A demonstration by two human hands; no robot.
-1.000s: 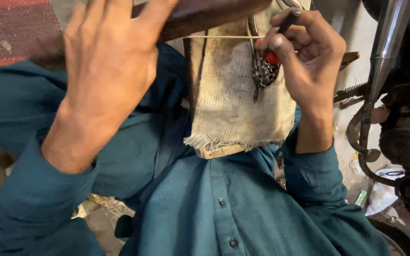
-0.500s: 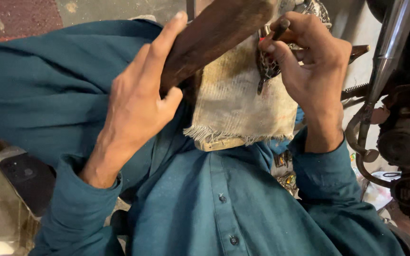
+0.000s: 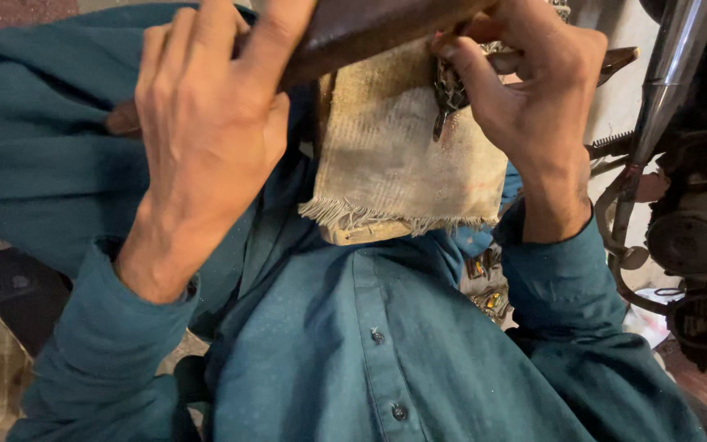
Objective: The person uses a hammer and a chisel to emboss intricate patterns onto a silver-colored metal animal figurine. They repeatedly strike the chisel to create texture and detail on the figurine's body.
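Note:
My left hand (image 3: pixel 210 123) grips a dark brown leather piece (image 3: pixel 370 24) from below and the left, with the thumb pressed on its upper edge. A frayed beige canvas patch (image 3: pixel 403 155) hangs under the leather, its fringe at the bottom. My right hand (image 3: pixel 533 90) pinches at the leather's right end, where a small dark beaded ornament (image 3: pixel 449 94) dangles against the canvas. Whether a tool sits between those fingers is hidden. Both arms wear teal sleeves.
My teal buttoned shirt (image 3: pixel 370 344) fills the lower view. A motorcycle's chrome pipe (image 3: pixel 668 74) and engine parts (image 3: pixel 697 245) stand at the right. A dark flat object (image 3: pixel 14 286) lies on the floor at the left. Small shiny pieces (image 3: pixel 484 286) lie by my right sleeve.
My left hand has shifted from covering the leather's left end to gripping it nearer the middle. The work has come closer to the camera. A red-tipped tool seen in my right hand earlier is out of sight.

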